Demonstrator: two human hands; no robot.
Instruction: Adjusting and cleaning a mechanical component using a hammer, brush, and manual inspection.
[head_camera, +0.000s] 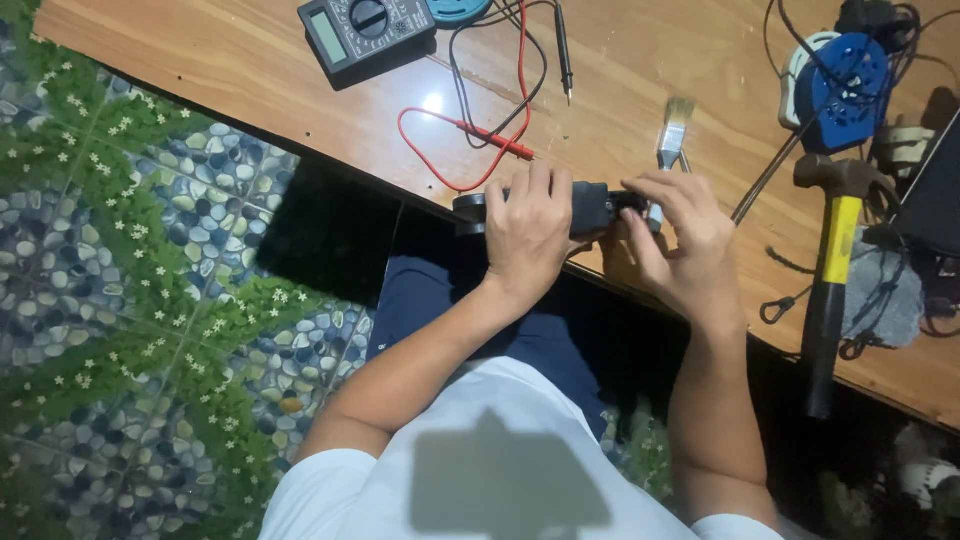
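My left hand (527, 230) is wrapped over a long black device (590, 208) held at the near edge of the wooden table (250, 70). Its rounded dark end (468, 210) sticks out to the left of that hand. My right hand (675, 240) grips the device's right end, fingers curled around it. A small paintbrush (673, 132) with a silver ferrule lies just behind my right hand, its handle hidden by my fingers. A red test lead (490, 138) lies on the table right behind my left hand.
A black multimeter (365, 35) with red and black leads sits at the table's back. A hammer (832, 270) with a yellow and black handle lies to the right. A blue round part (840, 90), cables and a grey cloth (885, 295) crowd the right side. Pebble-patterned floor (150, 300) lies left.
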